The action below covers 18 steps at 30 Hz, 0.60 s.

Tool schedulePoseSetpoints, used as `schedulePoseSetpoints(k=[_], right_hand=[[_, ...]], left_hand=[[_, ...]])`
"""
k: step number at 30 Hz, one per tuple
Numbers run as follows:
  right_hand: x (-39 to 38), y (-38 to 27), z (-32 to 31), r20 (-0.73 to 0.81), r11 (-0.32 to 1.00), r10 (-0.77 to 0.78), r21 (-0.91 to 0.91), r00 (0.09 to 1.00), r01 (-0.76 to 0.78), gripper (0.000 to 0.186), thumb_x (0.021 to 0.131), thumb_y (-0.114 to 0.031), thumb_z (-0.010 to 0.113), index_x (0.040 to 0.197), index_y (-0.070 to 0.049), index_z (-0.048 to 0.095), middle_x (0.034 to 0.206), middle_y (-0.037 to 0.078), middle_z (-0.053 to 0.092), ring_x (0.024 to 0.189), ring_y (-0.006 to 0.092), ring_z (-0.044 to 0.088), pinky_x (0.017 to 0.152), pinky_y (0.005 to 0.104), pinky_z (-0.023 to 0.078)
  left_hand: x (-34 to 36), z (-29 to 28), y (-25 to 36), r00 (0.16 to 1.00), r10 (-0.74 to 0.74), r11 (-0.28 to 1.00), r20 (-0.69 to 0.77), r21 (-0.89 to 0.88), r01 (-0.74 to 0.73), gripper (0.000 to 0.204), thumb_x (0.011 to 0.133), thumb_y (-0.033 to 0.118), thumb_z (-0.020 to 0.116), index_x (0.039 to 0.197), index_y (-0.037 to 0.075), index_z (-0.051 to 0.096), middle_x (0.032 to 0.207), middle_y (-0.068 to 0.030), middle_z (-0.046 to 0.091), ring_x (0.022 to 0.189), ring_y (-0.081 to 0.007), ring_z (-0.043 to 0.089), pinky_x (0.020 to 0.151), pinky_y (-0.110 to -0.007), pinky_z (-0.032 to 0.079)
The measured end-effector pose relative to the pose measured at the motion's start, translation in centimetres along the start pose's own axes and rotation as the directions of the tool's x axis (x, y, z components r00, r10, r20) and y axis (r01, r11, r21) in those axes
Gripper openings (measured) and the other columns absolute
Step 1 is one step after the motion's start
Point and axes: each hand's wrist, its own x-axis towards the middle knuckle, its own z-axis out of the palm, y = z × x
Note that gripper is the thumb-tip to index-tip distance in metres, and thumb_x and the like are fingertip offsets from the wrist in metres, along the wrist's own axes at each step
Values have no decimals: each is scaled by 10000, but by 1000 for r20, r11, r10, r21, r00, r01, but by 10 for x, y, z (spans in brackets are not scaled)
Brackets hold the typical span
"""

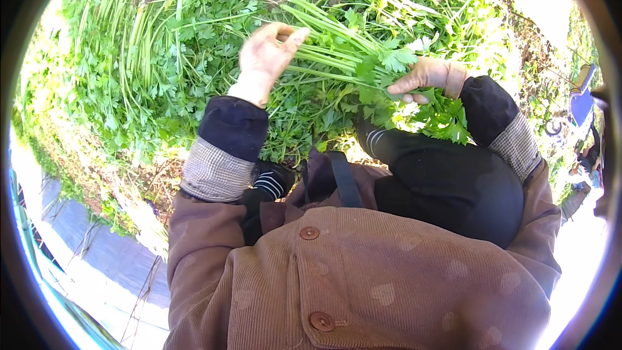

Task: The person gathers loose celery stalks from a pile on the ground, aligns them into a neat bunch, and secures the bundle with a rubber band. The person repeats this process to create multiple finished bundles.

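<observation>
A bunch of celery (343, 58) with long pale green stalks and leafy tops lies slantwise between my hands. My right hand (424, 81) is closed round it at the leafy end, thumb and fingers pressing on the stems. Leaves (450, 116) hang below that hand, close to my knee. At the stalks' other end is my left hand (269, 55), its fingers curled in toward the thumb. Some stalks run behind this hand. Whatever lies between its fingers, if anything, is hidden.
Cut celery (129, 45) covers the ground ahead and to the left in a thick layer. My bent leg (453, 181) is close below the bunch. A grey strip (110, 253) edges the plot at lower left. A blue object (582, 100) stands at far right.
</observation>
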Motion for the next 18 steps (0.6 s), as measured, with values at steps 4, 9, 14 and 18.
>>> schedulePoseSetpoints(k=[4, 9, 14, 18], right_hand=[[2, -1, 3, 59, 998, -41, 40, 997, 39, 223, 904, -265, 760, 991, -70, 696, 644, 14, 632, 469, 80, 509, 507, 239, 424], [0, 2, 6, 62, 982, -127, 146, 990, 117, 246, 897, -220, 764, 1066, -59, 688, 649, 21, 626, 453, 82, 503, 442, 229, 388], [-2, 5, 5, 98, 978, -176, 129, 979, 163, 237, 894, -244, 765, 989, -56, 656, 653, 9, 612, 449, 73, 484, 438, 223, 377], [-2, 5, 3, 90, 985, -127, 131, 988, 115, 254, 894, -263, 766, 994, -53, 663, 659, 9, 613, 451, 72, 480, 448, 219, 383]], left_hand=[[12, 41, 6, 938, -220, 577, 269, -739, 348, 308, 927, 343, 728, 1023, 58, 660, 796, -36, 692, 608, -100, 592, 549, -233, 467], [24, 27, 4, 917, -223, 263, 329, -886, 382, 122, 955, 193, 634, 934, 75, 661, 738, -42, 679, 569, -125, 604, 538, -260, 499], [38, -60, 16, 976, -102, -42, -194, -979, -200, 191, 983, 206, 569, 963, 26, 631, 1180, -182, 644, 1091, -277, 624, 1012, -432, 521], [30, -83, 5, 829, -196, 633, -525, -713, -302, 299, 954, 366, 672, 1132, 126, 667, 1228, -93, 643, 1184, -227, 567, 1084, -431, 432]])
